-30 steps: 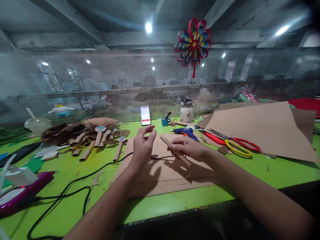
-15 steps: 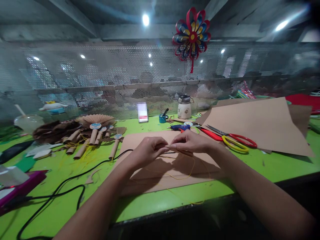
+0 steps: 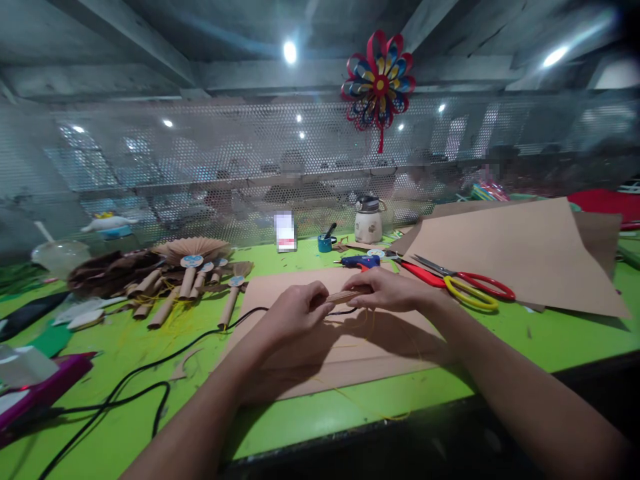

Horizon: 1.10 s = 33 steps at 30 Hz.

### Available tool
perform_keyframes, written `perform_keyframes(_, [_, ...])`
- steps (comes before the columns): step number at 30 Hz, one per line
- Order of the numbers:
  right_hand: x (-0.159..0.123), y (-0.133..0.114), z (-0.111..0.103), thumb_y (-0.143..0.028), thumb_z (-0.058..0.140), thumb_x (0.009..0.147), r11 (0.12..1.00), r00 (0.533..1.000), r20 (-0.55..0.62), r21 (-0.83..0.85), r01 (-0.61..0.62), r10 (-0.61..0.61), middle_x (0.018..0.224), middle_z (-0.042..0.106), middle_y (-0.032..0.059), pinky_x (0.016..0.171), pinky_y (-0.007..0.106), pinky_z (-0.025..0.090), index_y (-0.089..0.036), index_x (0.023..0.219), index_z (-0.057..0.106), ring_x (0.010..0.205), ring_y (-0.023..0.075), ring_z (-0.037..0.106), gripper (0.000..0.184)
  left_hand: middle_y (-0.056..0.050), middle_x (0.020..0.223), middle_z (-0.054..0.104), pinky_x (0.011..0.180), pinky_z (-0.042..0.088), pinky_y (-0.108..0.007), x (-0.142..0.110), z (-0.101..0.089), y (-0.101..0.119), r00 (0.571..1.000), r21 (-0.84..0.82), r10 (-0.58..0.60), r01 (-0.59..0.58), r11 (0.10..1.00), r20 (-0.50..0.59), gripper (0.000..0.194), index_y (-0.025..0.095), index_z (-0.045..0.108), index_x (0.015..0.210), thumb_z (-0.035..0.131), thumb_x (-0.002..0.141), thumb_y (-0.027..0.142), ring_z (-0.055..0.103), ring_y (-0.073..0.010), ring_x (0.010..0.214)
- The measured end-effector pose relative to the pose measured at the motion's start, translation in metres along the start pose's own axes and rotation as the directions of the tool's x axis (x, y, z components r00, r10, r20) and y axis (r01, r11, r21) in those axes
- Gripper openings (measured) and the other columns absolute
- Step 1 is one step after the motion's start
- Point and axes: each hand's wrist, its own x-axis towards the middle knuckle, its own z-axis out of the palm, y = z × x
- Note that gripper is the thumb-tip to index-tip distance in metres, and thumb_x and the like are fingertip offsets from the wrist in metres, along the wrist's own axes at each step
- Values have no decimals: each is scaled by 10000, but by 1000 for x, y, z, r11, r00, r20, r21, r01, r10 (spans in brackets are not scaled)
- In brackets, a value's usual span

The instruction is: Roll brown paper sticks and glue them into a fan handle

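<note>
Between my two hands is a narrow stack of pleated brown paper (image 3: pixel 346 295). My left hand (image 3: pixel 300 308) pinches its left end, and my right hand (image 3: pixel 387 289) has fingers closed round the right end. Yellow string (image 3: pixel 370 327) dangles from around the paper. Below lies a large brown paper sheet (image 3: pixel 320 377) on the green table. Just beyond my right hand rests a blue glue gun (image 3: pixel 361 261). Red-handled and yellow-handled scissors (image 3: pixel 470 290) lie to the right. Parts of the pleated paper are hidden by my fingers.
Finished paper fans with rolled handles (image 3: pixel 190 273) are heaped at the left. A black cable (image 3: pixel 150 360) crosses the table near a purple power strip (image 3: pixel 55 393). A bottle (image 3: pixel 369 220), blue cup (image 3: pixel 325 243) and phone (image 3: pixel 285 231) stand at the back. Large brown sheets (image 3: pixel 515 253) lie right.
The pleated paper has turned so that more of its folded edges show between my hands. My fingers have shifted along it, and the yellow string hangs differently. The view has tilted up slightly.
</note>
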Motion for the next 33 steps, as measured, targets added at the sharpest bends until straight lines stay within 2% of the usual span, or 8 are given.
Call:
perform_keyframes(10, [-2,9,0,-334,705,775,986,998,-19,151,66,-64,1219,632,94,869,300,487,-204,1316,544,1090,214,589,579,-29,747,665,591,352,-249,2,6,-3,999,-17,-26,26,1000,23,229,175,625,863,495,904,360,567,-162,665])
perform_keyframes(13, [0,13,0,-366,710,762,974,984,-177,220,56,-16,1127,663,101,840,320,510,-187,1216,615,1008,204,618,498,-20,727,648,581,350,-244,3,7,-7,999,-54,-44,44,998,8,218,175,618,876,507,897,362,550,-153,643])
perform_keyframes(15, [3,17,1,-413,695,766,961,922,-385,268,61,48,967,687,91,759,315,527,-158,1009,687,862,183,634,352,-7,694,628,572,350,-238,3,6,-7,998,-89,-57,55,994,-21,203,176,609,879,517,890,356,533,-141,614])
perform_keyframes(18, [8,21,3,-481,673,761,915,748,-635,392,93,196,676,624,33,588,292,520,-147,740,650,610,137,580,335,10,644,604,563,358,-230,4,5,-5,992,-158,-101,88,984,-79,182,175,589,872,522,883,343,514,-125,568])
perform_keyframes(20, [10,21,4,-517,682,736,884,657,-705,451,122,269,594,570,8,518,276,500,-153,656,602,534,119,538,382,12,633,610,558,368,-226,5,5,-3,986,-224,-140,115,968,-95,181,177,575,880,519,883,349,518,-120,549])
perform_keyframes(22, [10,19,6,-556,677,727,874,621,-724,470,125,301,551,536,0,486,266,485,-159,590,562,508,114,519,435,11,632,622,555,379,-225,5,4,-2,981,-288,-170,138,948,-89,193,181,567,889,516,884,367,525,-119,541])
perform_keyframes(27, [10,16,7,-530,691,720,813,650,-668,567,130,362,617,589,21,499,285,507,-143,721,633,536,141,573,391,23,599,580,546,378,-231,6,7,-3,973,-362,-213,168,917,-90,232,178,568,911,535,862,402,511,-128,546])
perform_keyframes(33, [8,17,2,-390,705,745,825,799,-574,531,194,181,1143,638,120,757,336,551,-164,1103,667,964,222,632,425,20,631,581,561,364,-233,5,8,-5,980,-333,-186,151,931,-75,229,175,574,927,521,856,386,493,-131,575])
